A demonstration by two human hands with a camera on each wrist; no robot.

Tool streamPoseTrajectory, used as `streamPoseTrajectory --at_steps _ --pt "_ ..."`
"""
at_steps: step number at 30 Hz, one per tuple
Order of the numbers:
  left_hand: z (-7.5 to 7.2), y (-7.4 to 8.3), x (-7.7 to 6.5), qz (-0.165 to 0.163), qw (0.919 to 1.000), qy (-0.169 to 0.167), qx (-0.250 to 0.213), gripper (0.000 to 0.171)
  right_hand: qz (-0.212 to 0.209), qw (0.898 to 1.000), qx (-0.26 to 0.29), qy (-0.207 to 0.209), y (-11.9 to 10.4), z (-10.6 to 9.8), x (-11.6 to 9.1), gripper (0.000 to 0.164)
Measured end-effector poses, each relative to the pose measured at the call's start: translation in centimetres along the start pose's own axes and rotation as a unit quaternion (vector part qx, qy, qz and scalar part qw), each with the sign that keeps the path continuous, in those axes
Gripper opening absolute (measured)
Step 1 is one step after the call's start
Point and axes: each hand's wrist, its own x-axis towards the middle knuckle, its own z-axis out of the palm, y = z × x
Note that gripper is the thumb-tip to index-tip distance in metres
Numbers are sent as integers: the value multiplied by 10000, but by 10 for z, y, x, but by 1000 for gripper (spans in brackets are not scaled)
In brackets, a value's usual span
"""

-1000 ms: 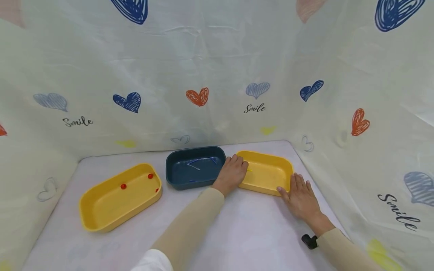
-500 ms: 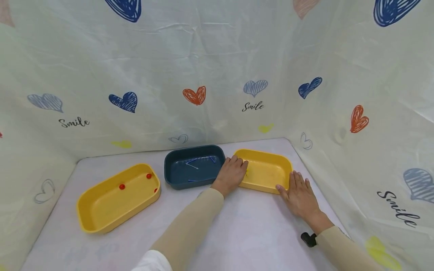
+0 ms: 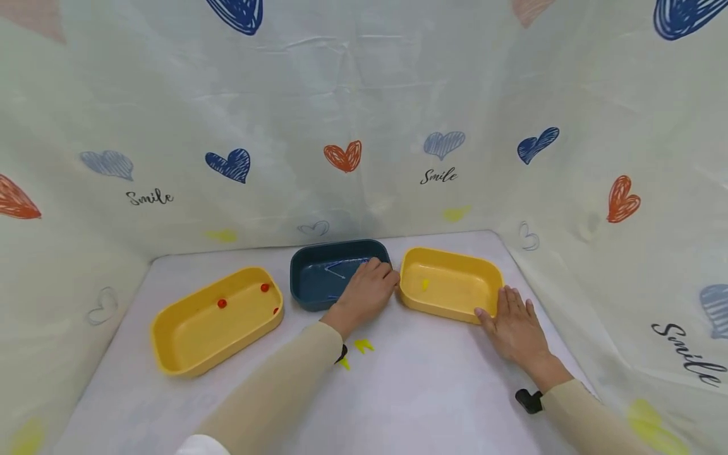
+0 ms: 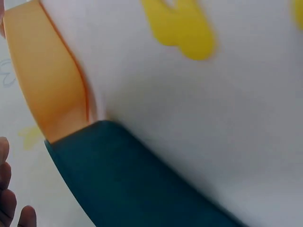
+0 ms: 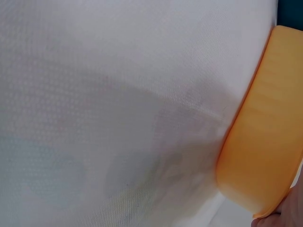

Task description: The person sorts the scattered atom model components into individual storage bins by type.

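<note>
My left hand (image 3: pixel 367 289) reaches over the right end of the dark blue tray (image 3: pixel 307 296), its fingertips bent down inside the rim. Thin blue sticks (image 3: pixel 337 261) lie in that tray, one running up to the fingertips. In the left wrist view the fingers (image 4: pixel 6 201) show past the tray wall with nothing visible between them; the thumb's grip is hidden. My right hand (image 3: pixel 516 328) rests flat against the near right corner of the right yellow tray (image 3: pixel 455 308), fingers straight. A small yellow piece (image 3: pixel 425 285) lies in this tray.
At the left stands another yellow tray (image 3: pixel 193 344) with several small red pieces (image 3: pixel 222 303). Bright yellow shapes (image 3: pixel 364 345) lie on the white tabletop near the left wrist. Patterned cloth (image 3: pixel 375 114) hangs behind and at both sides.
My left hand has moved left from the right yellow tray to the dark blue tray, leaving a yellow piece visible there. The right hand keeps its place at the yellow tray's corner.
</note>
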Motion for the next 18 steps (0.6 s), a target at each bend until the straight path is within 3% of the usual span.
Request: streamPoseTrajectory --at_steps 4,7,13,18 --pt "-6 -11 -29 151 9996 252 30 18 -14 10000 41 -29 2 -2 -1 92" --pt "-10 -18 -55 287 9994 195 28 15 -26 10000 30 -13 3 -3 -1 91" --pt "-11 -26 -103 541 9962 -675 -94 13 -61 10000 49 20 2 -3 -2 90" --pt "-8 -29 -127 549 9898 -1301 -169 19 -80 10000 32 1 1 -1 -2 90"
